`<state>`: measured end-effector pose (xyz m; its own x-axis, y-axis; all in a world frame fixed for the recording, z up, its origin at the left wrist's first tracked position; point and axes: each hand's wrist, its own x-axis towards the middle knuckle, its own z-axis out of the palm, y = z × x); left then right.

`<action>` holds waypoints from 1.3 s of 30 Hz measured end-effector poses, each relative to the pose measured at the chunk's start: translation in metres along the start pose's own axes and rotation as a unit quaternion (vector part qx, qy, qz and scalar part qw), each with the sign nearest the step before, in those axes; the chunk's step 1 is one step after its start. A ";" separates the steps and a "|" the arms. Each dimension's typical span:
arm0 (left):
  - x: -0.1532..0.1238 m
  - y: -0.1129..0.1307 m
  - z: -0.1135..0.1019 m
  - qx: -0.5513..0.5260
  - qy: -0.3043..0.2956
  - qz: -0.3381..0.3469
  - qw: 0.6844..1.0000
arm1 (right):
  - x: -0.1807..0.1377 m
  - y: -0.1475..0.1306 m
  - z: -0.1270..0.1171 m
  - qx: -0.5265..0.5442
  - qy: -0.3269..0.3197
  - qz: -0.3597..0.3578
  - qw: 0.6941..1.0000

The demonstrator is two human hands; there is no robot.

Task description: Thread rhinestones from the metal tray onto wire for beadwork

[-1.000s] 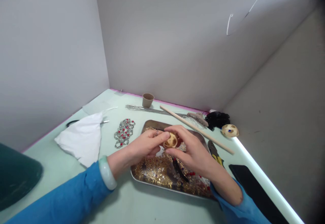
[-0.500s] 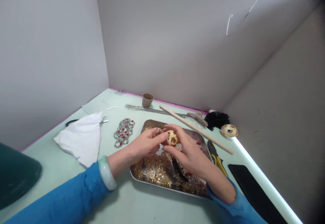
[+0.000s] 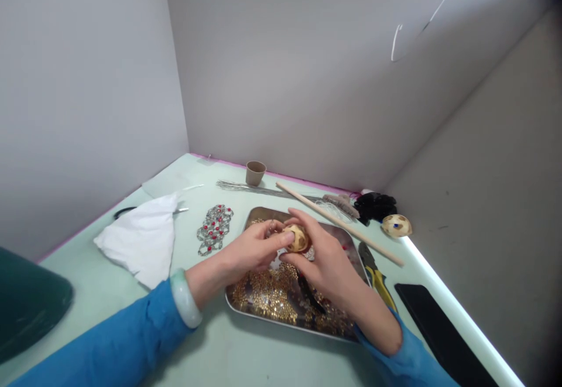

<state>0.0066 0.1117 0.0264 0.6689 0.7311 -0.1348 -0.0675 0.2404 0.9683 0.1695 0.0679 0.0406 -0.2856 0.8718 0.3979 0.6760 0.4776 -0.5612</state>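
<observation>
Between my two hands is a small pale-yellow openwork ball (image 3: pixel 297 239), held over the metal tray (image 3: pixel 281 324). The thumb of my left hand (image 3: pixel 257 245) presses on the ball's near side, its fingers bent behind. A small beaded bit shows by the left index finger, too small to make out. Curled around the ball from the right is my right hand (image 3: pixel 327 258), with thumb below and fingers above. Gold beads (image 3: pixel 267 296) cover much of the tray floor, and a dark slim tool (image 3: pixel 309 294) lies among them under my right hand.
Left of the tray lie wirework with red beads (image 3: pixel 213 230) and a white cloth (image 3: pixel 143 237) over scissors. Behind are a brown cup (image 3: pixel 255 173), thin wires (image 3: pixel 263 190) and a wooden stick (image 3: pixel 338 223). Yellow-handled pliers (image 3: pixel 381 284) and another openwork ball (image 3: pixel 396 226) are at right.
The ball has turned a little between my fingers. My right hand's upper fingers have lifted slightly, and its forearm has shifted a little. My left arm is nearly still.
</observation>
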 end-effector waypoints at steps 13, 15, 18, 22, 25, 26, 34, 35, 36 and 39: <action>-0.002 0.000 -0.005 -0.068 -0.064 0.009 0.996 | 0.001 -0.003 -0.004 -0.023 0.018 -0.011 1.000; -0.002 0.000 -0.007 -0.079 -0.071 0.009 0.994 | 0.002 -0.002 -0.008 0.005 0.003 -0.010 1.000; -0.002 -0.001 -0.009 -0.082 -0.077 0.015 0.993 | 0.004 -0.001 -0.015 0.032 -0.024 -0.013 0.999; -0.004 0.001 -0.009 -0.081 -0.090 0.027 0.992 | 0.004 -0.003 -0.020 0.044 -0.028 -0.017 0.998; -0.005 0.003 -0.009 -0.075 -0.102 0.026 0.992 | 0.004 -0.006 -0.020 0.043 -0.022 -0.023 0.999; -0.005 0.004 -0.009 -0.072 -0.102 0.026 0.992 | 0.004 -0.008 -0.020 0.041 -0.017 -0.027 0.999; -0.004 0.003 -0.008 -0.057 -0.104 0.060 0.991 | 0.003 -0.009 -0.015 -0.001 0.024 -0.079 0.997; -0.004 0.003 -0.008 -0.057 -0.106 0.066 0.991 | 0.003 -0.009 -0.015 -0.002 0.027 -0.083 0.996; -0.003 0.003 -0.008 -0.057 -0.108 0.071 0.990 | 0.003 -0.009 -0.014 -0.003 0.029 -0.085 0.996; -0.004 0.003 -0.008 -0.056 -0.114 0.078 0.989 | 0.003 -0.009 -0.014 -0.002 0.033 -0.084 0.996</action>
<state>-0.0022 0.1152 0.0281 0.7931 0.6041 0.0776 -0.2559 0.2149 0.9425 0.1721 0.0646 0.0568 -0.3502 0.7708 0.5322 0.6248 0.6155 -0.4804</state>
